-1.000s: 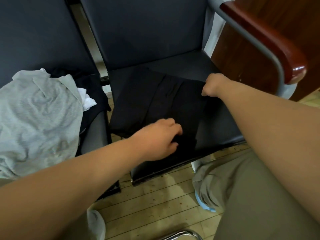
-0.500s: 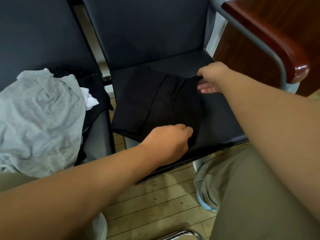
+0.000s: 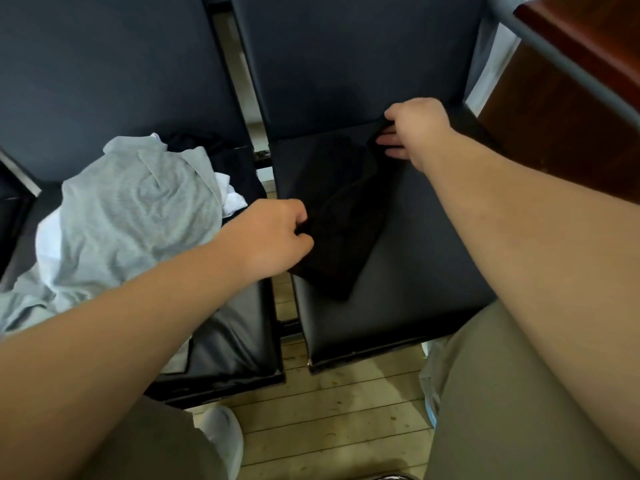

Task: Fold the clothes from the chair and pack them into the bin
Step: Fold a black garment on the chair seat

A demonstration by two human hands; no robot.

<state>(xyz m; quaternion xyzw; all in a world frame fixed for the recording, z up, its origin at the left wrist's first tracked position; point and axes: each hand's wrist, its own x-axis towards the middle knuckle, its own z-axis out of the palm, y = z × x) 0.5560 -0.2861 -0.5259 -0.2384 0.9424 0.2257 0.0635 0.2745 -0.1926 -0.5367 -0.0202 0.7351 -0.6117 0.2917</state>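
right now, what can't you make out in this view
Head view:
- Bin: nowhere in frame.
- Black garment: its outline blurs into the black seat; type unclear.
- Pile under the grey garment: mostly covered; only a white cloth and dark bits show.
- Left hand: fingertips hidden behind its own knuckles.

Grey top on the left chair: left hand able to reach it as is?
Probably yes. The grey top lies uncovered beside the left hand, nothing between them; but that hand grips the black garment and must let go first.
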